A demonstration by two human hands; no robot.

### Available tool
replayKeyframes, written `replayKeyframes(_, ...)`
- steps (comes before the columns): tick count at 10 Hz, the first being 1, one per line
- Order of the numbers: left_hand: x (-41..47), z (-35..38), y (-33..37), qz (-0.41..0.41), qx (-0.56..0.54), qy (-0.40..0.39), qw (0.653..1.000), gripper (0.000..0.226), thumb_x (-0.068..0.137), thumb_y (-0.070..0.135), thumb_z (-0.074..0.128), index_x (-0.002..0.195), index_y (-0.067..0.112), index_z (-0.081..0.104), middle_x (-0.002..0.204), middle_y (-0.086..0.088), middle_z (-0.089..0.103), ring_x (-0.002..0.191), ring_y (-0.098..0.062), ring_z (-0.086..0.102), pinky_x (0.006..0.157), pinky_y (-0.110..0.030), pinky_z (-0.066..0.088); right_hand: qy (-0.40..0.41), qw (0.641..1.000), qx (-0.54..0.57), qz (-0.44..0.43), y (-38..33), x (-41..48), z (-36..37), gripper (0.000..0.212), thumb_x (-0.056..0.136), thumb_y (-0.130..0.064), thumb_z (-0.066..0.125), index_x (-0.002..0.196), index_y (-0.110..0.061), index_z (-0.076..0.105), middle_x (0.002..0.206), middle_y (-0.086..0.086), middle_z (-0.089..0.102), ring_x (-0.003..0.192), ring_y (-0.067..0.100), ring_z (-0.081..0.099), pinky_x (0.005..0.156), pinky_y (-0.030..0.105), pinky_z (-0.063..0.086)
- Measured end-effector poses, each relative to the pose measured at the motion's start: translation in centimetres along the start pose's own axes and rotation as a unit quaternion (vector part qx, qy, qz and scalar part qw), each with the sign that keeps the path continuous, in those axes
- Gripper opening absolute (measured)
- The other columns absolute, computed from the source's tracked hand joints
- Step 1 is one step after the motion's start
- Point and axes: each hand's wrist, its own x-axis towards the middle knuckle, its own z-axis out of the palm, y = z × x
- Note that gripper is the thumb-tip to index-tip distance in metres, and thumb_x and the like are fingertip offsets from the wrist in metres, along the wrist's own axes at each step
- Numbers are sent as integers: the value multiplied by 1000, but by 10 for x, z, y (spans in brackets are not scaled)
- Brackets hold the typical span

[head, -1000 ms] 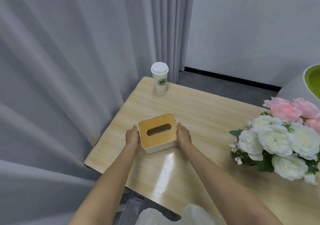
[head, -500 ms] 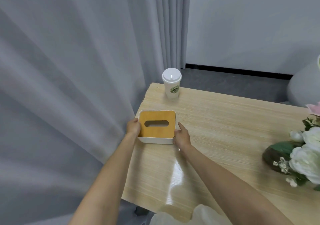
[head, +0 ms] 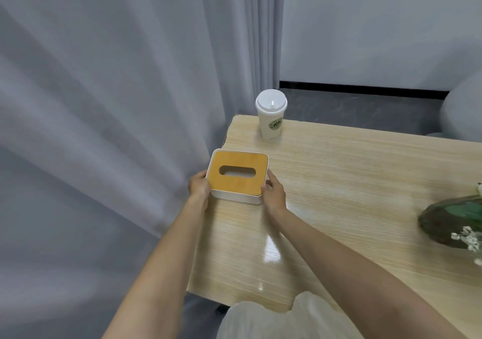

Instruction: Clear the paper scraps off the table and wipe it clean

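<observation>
**Obs., L to R.**
- Grey curtain [head: 104,130] hangs along the table's L side.
- L hand [head: 199,188]: fingers curled on the L end of the tissue box [head: 238,174], thumb at the top rim.
- Box pos.: flat on the table [head: 352,182], right at its L edge and nearer the far corner than the near one. Lid up.
- R hand [head: 274,195]: thumb on the near R corner, forefinger laid along the R end.
- The box is thus clasped between both hands at the ends only, palms off the lid.
- Lidded cup [head: 271,115] stands just beyond the box, apart from it.
- Flower arrangement [head: 453,224] at far R, well apart.

**Orientation.** Long axis runs L–R across the view, approx. square to the table's L edge. The oval slot in the wood-tone lid follows that axis and faces straight up. No tissue seen standing out of the slot.

**Handling (judgement).**
- Rigid shell, prob. light.
- Smooth white sides may slip and the lid may be loose-fit. Lift by the base at the short ends, as now, not by the lid.
- Tabletop is glossy, so the box would slide readily.

**Task items.** No paper scraps in view; no wiping cloth seen.
</observation>
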Motion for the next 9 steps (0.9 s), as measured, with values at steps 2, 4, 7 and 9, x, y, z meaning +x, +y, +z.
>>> replayKeyframes(2, -4, -6, -3, 25, -3, -25, 999, 35, 94, 7, 46, 116, 25, 65, 97, -1, 68, 88, -18, 63, 72, -27, 54, 16, 999, 29, 5, 4, -4, 0, 49, 94, -3, 46, 141, -15, 43, 129, 6, 59, 118, 17, 53, 91, 16, 37)
replayKeyframes(4, -2, -6, -2, 23, 18, -22, 999, 32, 96, 10, 46, 121, 18, 65, 108, -2, 70, 99, -22, 65, 86, -35, 55, 28, 999, 42, 15, 5, -7, -1, 49, 93, -2, 49, 141, -9, 43, 135, 10, 55, 125, 18, 51, 97, 19, 37)
replayKeyframes(7, -2, -7, -6, 21, 30, -30, 999, 31, 94, 12, 42, 111, 22, 67, 102, 0, 69, 97, -22, 64, 91, -38, 53, 30, 999, 18, 15, 4, -11, 1, 46, 94, -5, 49, 139, -9, 44, 129, 11, 58, 120, 20, 52, 94, 20, 36)
replayKeyframes(9, -20, 3, -8, 62, 126, 117, 983, 37, 99, 7, 32, 134, 3, 42, 138, -15, 45, 126, -33, 42, 101, -39, 35, 15, 997, -69, 20, 13, -20, -17, 45, 100, -26, 39, 143, -14, 35, 132, 12, 52, 122, 27, 48, 94, 29, 35)
